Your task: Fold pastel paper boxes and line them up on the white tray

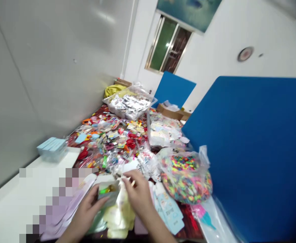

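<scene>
My left hand (88,206) is wrapped around the side of a small pale open box (111,201). Inside the box lies a shiny green and gold item (107,190). My right hand (139,189) is at the box's right side, its thumb and fingers pinched together on something whitish that blur keeps me from naming. Below the hands, a fanned stack of pale yellow flat cartons (119,224) lies on the table. Light blue flat cartons (172,214) are fanned out right of my right wrist, and purple ones (59,219) left of my left forearm.
Loose small toys and packets (117,135) cover the dark red table. A clear bin of silvery packets (130,104) stands behind, with another bin (163,133) nearer. Bagged colourful pieces (188,182) sit at right beside a blue panel (251,145). Pale blue boxes (52,148) stand left.
</scene>
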